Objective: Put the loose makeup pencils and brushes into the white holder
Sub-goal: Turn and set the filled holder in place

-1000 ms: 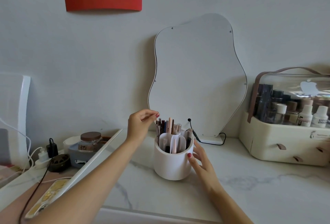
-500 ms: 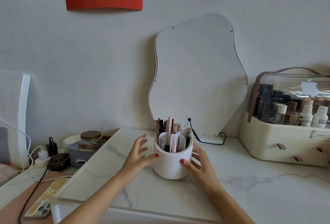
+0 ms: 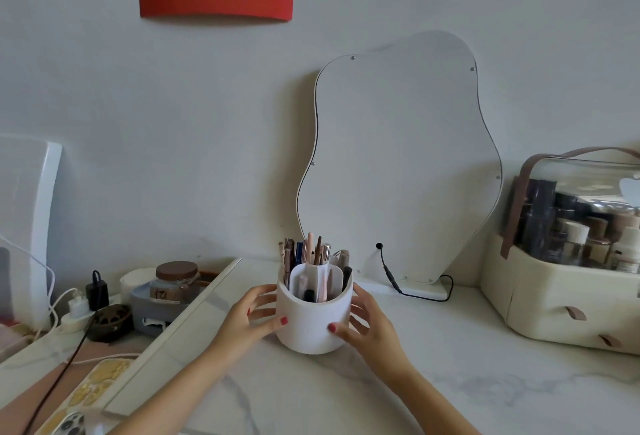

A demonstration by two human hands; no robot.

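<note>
Two hands, left (image 3: 247, 318) and right (image 3: 375, 329), fingers (image 3: 260, 293) wrapped round white holder (image 3: 306, 329); marble counter (image 3: 450, 382), mirror (image 3: 398, 164).

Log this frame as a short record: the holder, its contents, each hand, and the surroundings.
Holder: white holder, upright on the marble counter
Contents: pencils and brushes standing inside
Left: left hand grips the holder's left side, thumb in front
Right: right hand grips its right side, thumb in front
Behind: wavy mirror against the wall
Far right: cosmetics organizer
</note>
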